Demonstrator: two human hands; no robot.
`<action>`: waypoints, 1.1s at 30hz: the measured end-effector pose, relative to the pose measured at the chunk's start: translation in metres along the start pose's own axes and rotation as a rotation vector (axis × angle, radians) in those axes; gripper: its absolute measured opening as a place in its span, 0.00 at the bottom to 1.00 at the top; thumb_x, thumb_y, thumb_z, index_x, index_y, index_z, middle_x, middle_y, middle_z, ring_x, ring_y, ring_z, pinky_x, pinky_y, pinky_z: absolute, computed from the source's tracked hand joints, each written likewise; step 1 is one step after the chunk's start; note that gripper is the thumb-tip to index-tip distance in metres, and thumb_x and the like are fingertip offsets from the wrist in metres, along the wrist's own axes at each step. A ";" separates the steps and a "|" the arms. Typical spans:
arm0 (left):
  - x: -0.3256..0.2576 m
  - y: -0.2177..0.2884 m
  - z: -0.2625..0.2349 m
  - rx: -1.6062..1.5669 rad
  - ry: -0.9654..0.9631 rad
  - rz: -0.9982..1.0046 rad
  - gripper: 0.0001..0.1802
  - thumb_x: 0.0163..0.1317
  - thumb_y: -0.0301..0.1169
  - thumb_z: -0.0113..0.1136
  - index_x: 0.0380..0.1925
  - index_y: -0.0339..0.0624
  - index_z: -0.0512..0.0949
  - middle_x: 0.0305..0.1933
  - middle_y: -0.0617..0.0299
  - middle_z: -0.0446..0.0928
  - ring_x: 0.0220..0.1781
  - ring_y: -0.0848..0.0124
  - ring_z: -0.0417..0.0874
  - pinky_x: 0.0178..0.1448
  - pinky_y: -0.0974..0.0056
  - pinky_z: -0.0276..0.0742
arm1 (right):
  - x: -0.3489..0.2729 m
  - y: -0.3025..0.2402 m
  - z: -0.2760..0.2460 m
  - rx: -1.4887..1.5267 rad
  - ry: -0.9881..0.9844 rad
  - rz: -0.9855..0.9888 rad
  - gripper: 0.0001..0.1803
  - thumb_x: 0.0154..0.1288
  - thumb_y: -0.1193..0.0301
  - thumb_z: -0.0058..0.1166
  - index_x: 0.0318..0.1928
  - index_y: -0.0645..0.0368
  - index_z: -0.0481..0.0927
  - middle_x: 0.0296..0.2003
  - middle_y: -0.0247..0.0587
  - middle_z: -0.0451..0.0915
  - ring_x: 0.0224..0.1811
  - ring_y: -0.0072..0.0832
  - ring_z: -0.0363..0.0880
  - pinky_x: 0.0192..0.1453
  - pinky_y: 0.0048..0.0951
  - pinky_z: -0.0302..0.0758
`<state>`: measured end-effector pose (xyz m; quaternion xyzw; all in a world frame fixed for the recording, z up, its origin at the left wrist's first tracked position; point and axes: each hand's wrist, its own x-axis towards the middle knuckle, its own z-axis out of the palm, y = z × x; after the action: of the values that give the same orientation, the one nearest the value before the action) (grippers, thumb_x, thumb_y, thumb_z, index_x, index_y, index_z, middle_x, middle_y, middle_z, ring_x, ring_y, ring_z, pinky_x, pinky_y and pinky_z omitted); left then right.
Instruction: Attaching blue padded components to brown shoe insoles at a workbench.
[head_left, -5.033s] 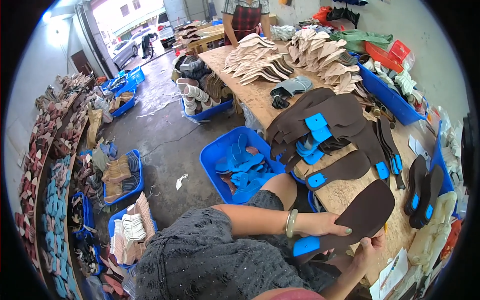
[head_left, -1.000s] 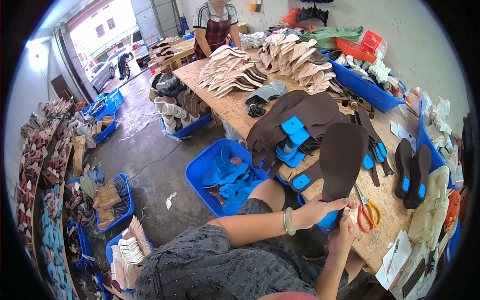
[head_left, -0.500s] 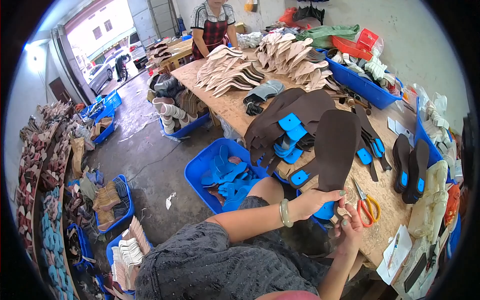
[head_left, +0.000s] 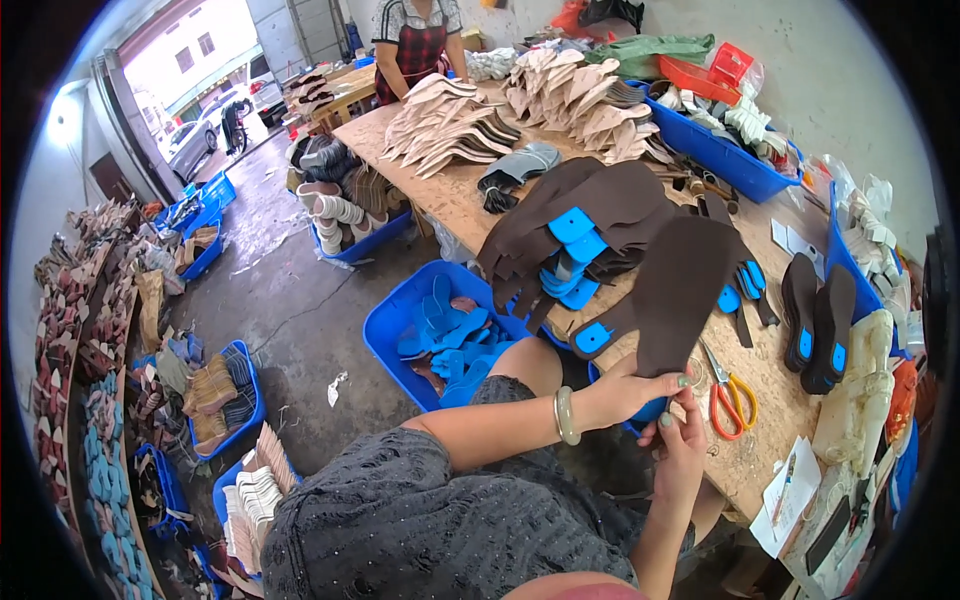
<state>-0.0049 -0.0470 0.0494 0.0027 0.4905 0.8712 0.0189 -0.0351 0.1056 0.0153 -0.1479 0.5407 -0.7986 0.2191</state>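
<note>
left hand (head_left: 630,390) grips brown insole (head_left: 685,290) heel | right hand (head_left: 680,440) pinches same heel from 6 o'clock | risk: insole's toe end sags, sweeps stack (head_left: 590,230) at 11 o'clock | scissors (head_left: 728,395) at 3 o'clock may snag your wrist on desk (head_left: 460,200)

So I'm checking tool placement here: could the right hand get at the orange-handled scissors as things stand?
Probably yes. The scissors lie on the table edge just beside the right hand, nothing between them; but that hand grips the dark brown insole with the left hand.

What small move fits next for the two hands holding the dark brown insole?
Probably press the blue heel piece flat with the right hand, since the left hand already steadies the dark brown insole upright at its lower end and both hands meet there.
</note>
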 end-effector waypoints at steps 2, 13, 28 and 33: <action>0.006 -0.005 -0.002 0.021 0.039 0.119 0.13 0.67 0.33 0.54 0.47 0.38 0.73 0.38 0.63 0.76 0.43 0.75 0.78 0.47 0.69 0.76 | 0.007 -0.003 -0.003 -0.032 0.036 -0.026 0.18 0.65 0.75 0.51 0.56 0.63 0.70 0.27 0.34 0.77 0.25 0.18 0.72 0.28 0.17 0.69; 0.003 -0.012 0.002 -0.120 0.062 0.290 0.09 0.69 0.31 0.51 0.43 0.37 0.73 0.36 0.63 0.75 0.43 0.74 0.75 0.51 0.67 0.72 | 0.006 0.009 0.004 -0.224 0.314 -0.371 0.08 0.58 0.81 0.58 0.40 0.67 0.83 0.29 0.32 0.79 0.24 0.12 0.68 0.27 0.13 0.62; -0.010 -0.001 0.008 -0.187 0.007 0.252 0.11 0.68 0.32 0.53 0.44 0.36 0.72 0.35 0.63 0.74 0.42 0.74 0.74 0.49 0.66 0.72 | -0.007 0.006 0.007 -0.221 0.279 -0.295 0.07 0.56 0.81 0.58 0.37 0.68 0.83 0.25 0.33 0.79 0.21 0.12 0.65 0.25 0.13 0.59; -0.010 0.002 0.015 -0.136 0.047 0.272 0.10 0.67 0.31 0.53 0.43 0.36 0.72 0.34 0.63 0.74 0.41 0.73 0.74 0.49 0.66 0.72 | -0.002 0.008 -0.008 -0.182 0.275 -0.260 0.07 0.57 0.81 0.57 0.37 0.68 0.83 0.24 0.32 0.78 0.20 0.11 0.65 0.25 0.13 0.59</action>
<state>0.0050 -0.0351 0.0590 0.0476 0.4259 0.8967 -0.1109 -0.0356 0.1106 0.0051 -0.1254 0.6117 -0.7807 0.0241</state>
